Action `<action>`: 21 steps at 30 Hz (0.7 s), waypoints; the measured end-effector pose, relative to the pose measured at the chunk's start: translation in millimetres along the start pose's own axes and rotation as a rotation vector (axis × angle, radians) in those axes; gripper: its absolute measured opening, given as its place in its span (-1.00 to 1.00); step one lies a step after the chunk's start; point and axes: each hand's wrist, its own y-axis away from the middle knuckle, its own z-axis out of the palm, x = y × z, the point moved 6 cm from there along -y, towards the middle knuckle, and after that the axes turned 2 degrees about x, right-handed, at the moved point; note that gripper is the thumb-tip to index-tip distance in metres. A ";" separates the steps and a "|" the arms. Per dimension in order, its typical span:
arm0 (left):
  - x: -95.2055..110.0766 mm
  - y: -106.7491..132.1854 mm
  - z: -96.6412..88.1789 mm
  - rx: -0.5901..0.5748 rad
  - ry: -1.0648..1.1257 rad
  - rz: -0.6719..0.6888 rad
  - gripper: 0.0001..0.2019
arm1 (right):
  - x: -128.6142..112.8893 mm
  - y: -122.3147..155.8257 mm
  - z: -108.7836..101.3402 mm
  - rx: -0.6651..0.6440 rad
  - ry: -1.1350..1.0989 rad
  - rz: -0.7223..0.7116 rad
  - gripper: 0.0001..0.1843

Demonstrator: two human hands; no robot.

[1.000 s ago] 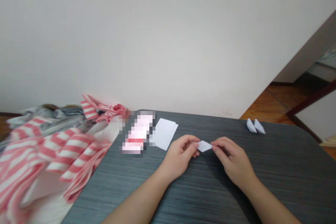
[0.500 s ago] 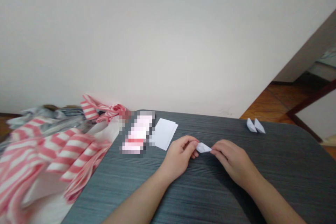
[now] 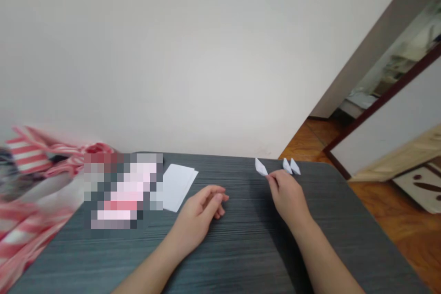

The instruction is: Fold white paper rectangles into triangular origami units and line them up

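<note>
Between the thumb and fingers of my right hand [image 3: 285, 195] is one end of a small white folded paper boat [image 3: 261, 167]. It points up and to the left, off to the left of two similar paper boats [image 3: 291, 166] standing side by side near the far right edge of the table. My left hand [image 3: 205, 206] rests over the table with loosely curled fingers, somewhat apart, and nothing in them. A small stack of white paper sheets [image 3: 177, 187] lies just beyond it, to the left.
The dark wood-grain table [image 3: 234, 248] stands against a pale wall [image 3: 206, 64]. On its left lies a pixelated pink and white item [image 3: 127, 193]. Red-and-white striped cloth [image 3: 25, 156] is heaped past the left edge. Wooden floor [image 3: 389, 220] shows at right.
My left hand has let go of the paper boat. My right hand has carried it away toward the two standing boats. The view has turned to the right.
</note>
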 end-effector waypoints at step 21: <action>-1.8 4.3 5.3 -0.078 -0.214 0.032 -0.70 | 68.6 -6.3 6.5 -0.081 0.257 0.347 -0.74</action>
